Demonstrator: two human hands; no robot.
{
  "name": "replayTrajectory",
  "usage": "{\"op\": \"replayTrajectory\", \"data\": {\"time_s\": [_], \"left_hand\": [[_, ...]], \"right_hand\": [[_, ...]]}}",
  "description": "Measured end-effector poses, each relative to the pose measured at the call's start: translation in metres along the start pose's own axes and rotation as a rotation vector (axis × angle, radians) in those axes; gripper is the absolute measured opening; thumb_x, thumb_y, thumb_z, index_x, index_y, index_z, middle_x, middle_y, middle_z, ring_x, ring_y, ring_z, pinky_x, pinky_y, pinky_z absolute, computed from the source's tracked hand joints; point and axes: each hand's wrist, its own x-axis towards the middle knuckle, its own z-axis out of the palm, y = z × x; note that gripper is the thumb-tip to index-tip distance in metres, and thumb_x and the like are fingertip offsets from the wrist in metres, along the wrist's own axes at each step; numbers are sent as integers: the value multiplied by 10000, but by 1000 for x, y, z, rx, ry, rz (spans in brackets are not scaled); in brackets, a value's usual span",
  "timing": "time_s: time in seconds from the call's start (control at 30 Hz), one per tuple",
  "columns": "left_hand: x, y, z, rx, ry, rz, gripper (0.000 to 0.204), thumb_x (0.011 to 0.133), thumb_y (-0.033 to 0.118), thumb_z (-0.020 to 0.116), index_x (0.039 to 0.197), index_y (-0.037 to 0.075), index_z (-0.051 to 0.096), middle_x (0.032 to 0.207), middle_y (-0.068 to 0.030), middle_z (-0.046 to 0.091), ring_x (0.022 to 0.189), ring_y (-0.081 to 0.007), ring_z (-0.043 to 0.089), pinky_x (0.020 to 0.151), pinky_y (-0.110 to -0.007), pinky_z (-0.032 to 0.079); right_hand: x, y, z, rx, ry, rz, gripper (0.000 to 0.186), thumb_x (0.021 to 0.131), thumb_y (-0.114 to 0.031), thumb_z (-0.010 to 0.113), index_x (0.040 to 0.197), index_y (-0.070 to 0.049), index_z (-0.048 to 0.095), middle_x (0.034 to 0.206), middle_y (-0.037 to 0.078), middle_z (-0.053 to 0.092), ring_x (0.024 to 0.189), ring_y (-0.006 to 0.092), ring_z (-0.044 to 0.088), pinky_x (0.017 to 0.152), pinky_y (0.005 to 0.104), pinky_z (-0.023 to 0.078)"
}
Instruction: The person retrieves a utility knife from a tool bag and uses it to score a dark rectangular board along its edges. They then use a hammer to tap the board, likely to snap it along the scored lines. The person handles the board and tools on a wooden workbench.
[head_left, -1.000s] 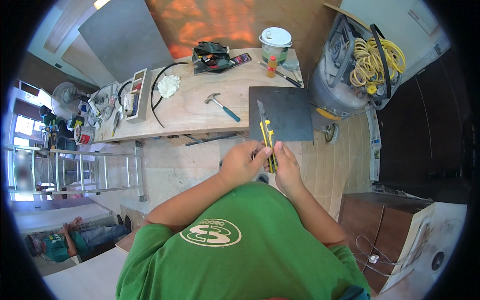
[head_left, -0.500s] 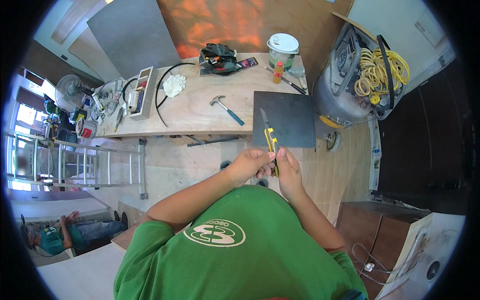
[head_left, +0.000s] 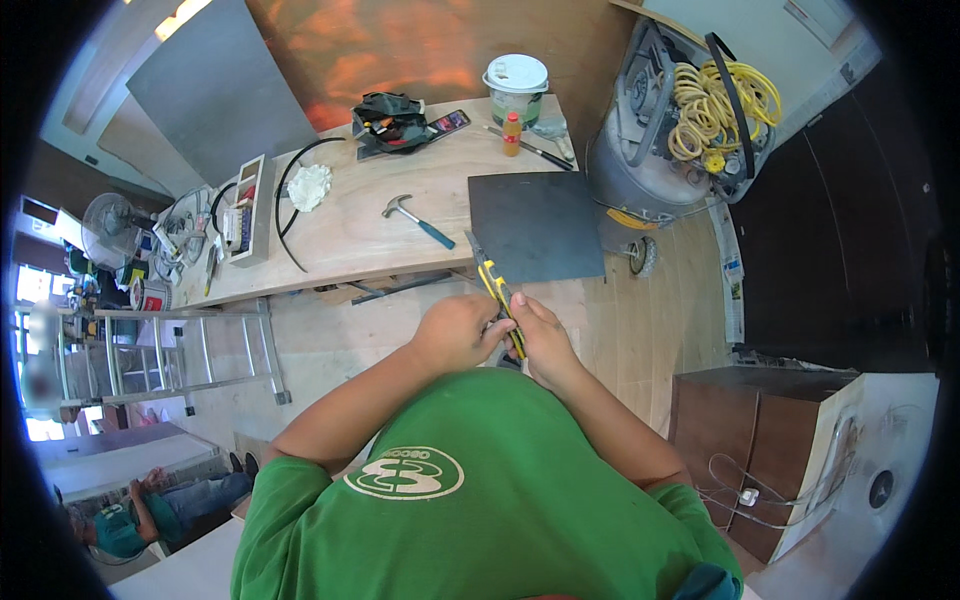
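Yellow and black, the utility knife (head_left: pixel 497 296) sits between both of your hands, held out in front of your chest just short of the table (head_left: pixel 350 235) edge. Your left hand (head_left: pixel 455 333) is curled closed around the lower part of the handle, and your right hand (head_left: pixel 540 335) pinches it from the other side, fingers shut on the body; the blade end points away from you toward the dark grey panel (head_left: pixel 535 225). Whether the blade is out, you cannot tell from here.

To handle it well, keep the tip aimed away from your body and your fingers behind the cutting end, and steady the knife with one hand while the other works on it.

On the wooden table, the panel lies at the right end, partly over the edge. A hammer (head_left: pixel 415 218) with a blue handle rests to its left, well apart from your hands. Farther back stand a white lidded bucket (head_left: pixel 516 85) and a small orange bottle (head_left: pixel 511 133), with a dark tool bag (head_left: pixel 388 120) and a black cable (head_left: pixel 285 215) further left. Right of the table, a grey metal tank carries a coiled yellow hose (head_left: pixel 715 105). A ladder (head_left: pixel 170 350) lies on the plywood floor at your left.
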Motion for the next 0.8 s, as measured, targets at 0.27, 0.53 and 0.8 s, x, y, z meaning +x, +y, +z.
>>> {"op": "replayTrajectory", "data": {"time_s": [0.27, 0.53, 0.8], "left_hand": [[7, -4, 4, 69, -78, 80, 262, 885, 277, 674, 830, 30, 609, 789, -166, 648, 721, -388, 635, 651, -471, 504], [19, 3, 9, 122, -172, 110, 260, 879, 276, 674, 844, 26, 610, 801, -165, 659, 725, -374, 644, 666, -465, 512], [29, -1, 22, 162, -222, 219, 270, 893, 288, 663, 948, 23, 658, 865, -166, 689, 808, -371, 664, 729, -467, 530]], "right_hand": [[0, 3, -2, 38, 24, 19, 383, 1076, -414, 422, 1004, -66, 564, 796, -2, 502, 605, 76, 469, 496, 226, 377], [3, 14, -19, 63, 37, 62, 407, 1076, -430, 414, 1024, -57, 569, 799, 9, 498, 563, 88, 450, 470, 233, 367], [1, 14, -31, 66, 50, 147, 425, 1064, -454, 435, 1101, -58, 585, 826, 13, 506, 559, 96, 450, 455, 240, 361]]}}
